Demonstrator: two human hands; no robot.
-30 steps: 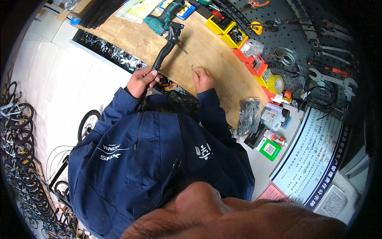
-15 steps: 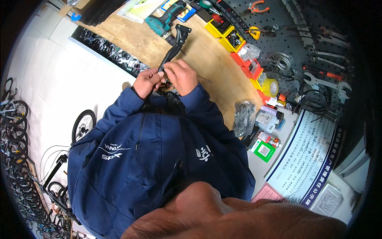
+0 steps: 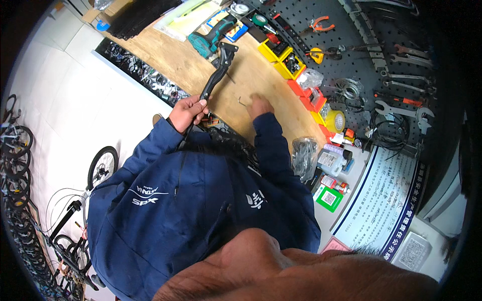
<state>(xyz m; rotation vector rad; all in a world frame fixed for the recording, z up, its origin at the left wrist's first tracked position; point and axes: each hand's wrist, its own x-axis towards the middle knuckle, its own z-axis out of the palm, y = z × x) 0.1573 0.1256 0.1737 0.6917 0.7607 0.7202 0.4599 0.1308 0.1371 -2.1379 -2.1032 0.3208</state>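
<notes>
Black metal, long and slim, the kickstand (image 3: 217,75) is held by its near end in the left hand (image 3: 187,113), which is clenched around it just above the near edge of the wooden bench (image 3: 150,52). Its long axis runs from that hand up and away to the far right, and its broad mounting plate points toward the far side of the bench, hanging over the wood close to a teal cordless drill (image 3: 208,41). It looks lifted or only lightly propped; I cannot tell whether the far end touches the bench.

Just right of it lies a small bent hex key (image 3: 243,102), and the right hand (image 3: 260,106) is set down beside that key with its fingers curled toward it; whether it has the key pinched or only touches it I cannot tell.

My judgement of the risks: with only 1 hand on 1 end, the plate end could swing or sag and knock the drill or slide off line. The hex key is small and could skid away under the fingertips toward the yellow parts bins (image 3: 281,55) or off the near edge. The dark blue jacket sleeve (image 3: 273,145) passes close to a clear plastic bag (image 3: 304,156) at the right end of the bench, and could drag it.
</notes>
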